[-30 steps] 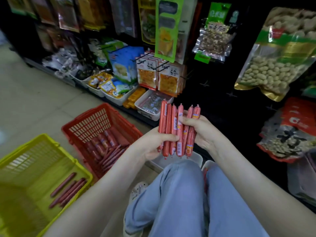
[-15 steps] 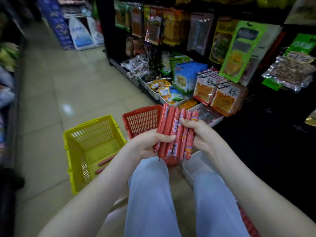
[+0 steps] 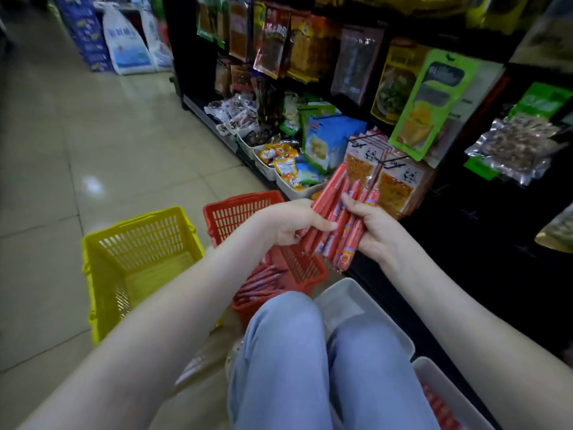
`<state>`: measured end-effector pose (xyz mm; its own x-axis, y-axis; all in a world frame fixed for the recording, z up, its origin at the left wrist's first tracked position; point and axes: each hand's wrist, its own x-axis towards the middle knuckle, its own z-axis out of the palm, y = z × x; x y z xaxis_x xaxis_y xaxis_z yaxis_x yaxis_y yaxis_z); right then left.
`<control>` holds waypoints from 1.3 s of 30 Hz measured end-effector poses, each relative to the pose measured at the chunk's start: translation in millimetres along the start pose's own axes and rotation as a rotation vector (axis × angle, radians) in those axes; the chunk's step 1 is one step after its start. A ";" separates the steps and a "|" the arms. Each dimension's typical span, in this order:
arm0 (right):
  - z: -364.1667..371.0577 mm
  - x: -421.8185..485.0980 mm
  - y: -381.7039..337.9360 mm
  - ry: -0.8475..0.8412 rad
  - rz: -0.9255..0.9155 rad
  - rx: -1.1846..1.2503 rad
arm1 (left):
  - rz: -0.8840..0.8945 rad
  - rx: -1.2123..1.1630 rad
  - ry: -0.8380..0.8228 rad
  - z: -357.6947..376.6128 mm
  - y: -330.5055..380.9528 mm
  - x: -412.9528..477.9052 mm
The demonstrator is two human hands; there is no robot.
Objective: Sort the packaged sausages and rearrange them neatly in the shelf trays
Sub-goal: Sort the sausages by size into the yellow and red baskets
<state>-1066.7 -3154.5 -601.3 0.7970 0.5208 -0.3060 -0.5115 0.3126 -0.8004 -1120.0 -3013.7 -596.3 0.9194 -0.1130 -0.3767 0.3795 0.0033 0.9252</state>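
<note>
The left hand (image 3: pixel 291 223) and the right hand (image 3: pixel 376 231) together held a bundle of sausages (image 3: pixel 336 220) above the knees (image 3: pixel 285 342) of a person in pale blue jeans. The red-wrapped sticks lay side by side, slanting up toward the shelf. The left hand's fingers (image 3: pixel 319 226) were curled round the bundle from the left, with the thumb lying across its front. The right hand's thumb pinched it from above, and its other fingers were hidden behind. Small orange and white labels sat near the sausages' lower ends, but their print was too small and blurred to read. Below the hands a red basket (image 3: pixel 242 212) stood on the tiled floor (image 3: pixel 93 135) with loose sausages (image 3: pixel 260 283) lying in it, and a yellow basket (image 3: pixel 133 225) stood just to its left. A white tray (image 3: pixel 344 305) lay beside the right knee. A second tray (image 3: pixel 449 386) at the lower right held more red sausages (image 3: pixel 438 409). On the shelf behind, orange snack packets (image 3: pixel 393 187) with cartoon panda faces hung from hooks. A blue packet (image 3: pixel 328 141) and a green packet (image 3: pixel 428 103) were nearby. The characters on all of these could not be made out.
</note>
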 end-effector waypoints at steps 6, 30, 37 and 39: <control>-14.9 86.9 60.0 0.120 0.060 -0.282 | -0.057 0.242 0.132 -24.7 -66.6 69.8; -94.0 306.0 388.3 -0.988 0.073 -2.081 | -0.262 1.443 0.851 -170.4 -354.9 142.6; -89.7 302.0 362.1 -1.049 0.256 -2.043 | -0.319 1.430 0.772 -166.5 -351.9 139.0; -84.3 284.4 332.2 -0.950 0.088 -2.064 | -0.347 1.406 0.748 -163.3 -340.2 135.4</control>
<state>-982.9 -2969.5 -997.7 0.1474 0.7814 -0.6064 0.8890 -0.3733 -0.2650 -1107.8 -2867.8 -969.6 0.8160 0.5670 -0.1130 0.5650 -0.8235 -0.0517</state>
